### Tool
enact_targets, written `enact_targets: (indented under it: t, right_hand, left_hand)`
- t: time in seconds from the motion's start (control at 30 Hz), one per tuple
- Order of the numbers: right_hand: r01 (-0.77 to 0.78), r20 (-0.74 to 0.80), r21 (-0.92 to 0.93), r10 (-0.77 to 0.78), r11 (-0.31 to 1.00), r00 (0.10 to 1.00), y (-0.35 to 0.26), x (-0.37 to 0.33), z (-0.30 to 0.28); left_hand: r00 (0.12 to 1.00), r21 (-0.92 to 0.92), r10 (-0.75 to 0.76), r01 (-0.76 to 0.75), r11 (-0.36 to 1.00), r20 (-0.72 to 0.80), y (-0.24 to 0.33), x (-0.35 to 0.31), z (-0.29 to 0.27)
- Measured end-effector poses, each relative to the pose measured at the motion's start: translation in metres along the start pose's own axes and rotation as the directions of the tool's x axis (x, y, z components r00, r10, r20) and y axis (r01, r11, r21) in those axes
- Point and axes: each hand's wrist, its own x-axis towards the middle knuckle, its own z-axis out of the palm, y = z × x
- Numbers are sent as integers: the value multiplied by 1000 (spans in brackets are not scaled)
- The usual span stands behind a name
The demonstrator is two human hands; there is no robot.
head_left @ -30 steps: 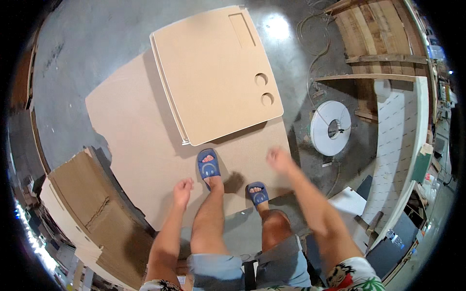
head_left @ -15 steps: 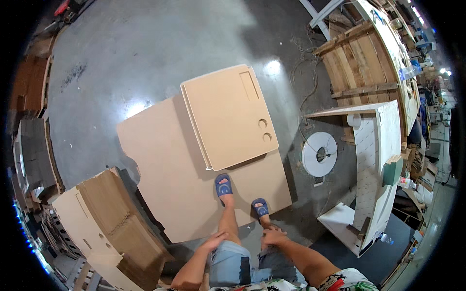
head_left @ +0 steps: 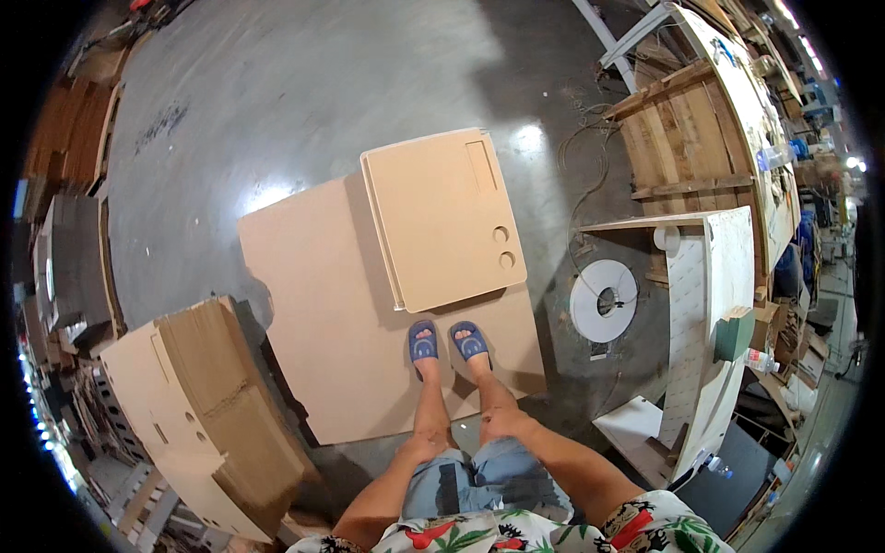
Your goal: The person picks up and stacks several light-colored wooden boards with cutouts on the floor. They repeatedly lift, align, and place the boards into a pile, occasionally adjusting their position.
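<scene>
My left hand lies on my left knee and my right hand rests over my right knee. Both seem laid flat and hold nothing, though their fingers blend into the skin of the legs. In front of my feet sits a stack of tan panels, its top one marked by a long rectangular recess and two round cut-outs. Under the stack spreads a large flat cardboard sheet, on which my blue slippers stand side by side, just short of the stack's near edge.
At the lower left is another pile of tan panels beside brown cardboard. A white ring-shaped roll lies on the grey floor to the right, with loose cable behind it. Further right stand a white board frame and a wooden workbench.
My right foot has stepped forward and left, next to my left foot. My hands stay on my knees. The whole view has shifted slightly.
</scene>
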Motion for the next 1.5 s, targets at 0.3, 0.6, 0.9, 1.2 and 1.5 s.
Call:
enact_targets:
  t: [0.3,0.6,0.9,1.2,1.5]
  right_hand:
    - [162,88,4,-161,987,983,13,-56,-70]
    - [128,185,-296,-75,947,980,14,-22,-71]
    - [-48,-69,-505,15,862,998,-118,3,-52]
    - [229,-78,-596,-340,769,937,-338,138,20]
    - [652,218,-655,-732,381,646,-650,192,267]
  left_hand:
    - [985,-188,-120,95,978,-126,52,-41,14]
    - [920,-706,-356,144,693,-162,-37,-1,121]
    - [940,-925,-321,14,380,-118,-82,-27,128]
    - [914,-960,-349,-258,-105,-208,-159,14,198]
    - [309,-790,-902,-448,-418,301,-423,-81,174]
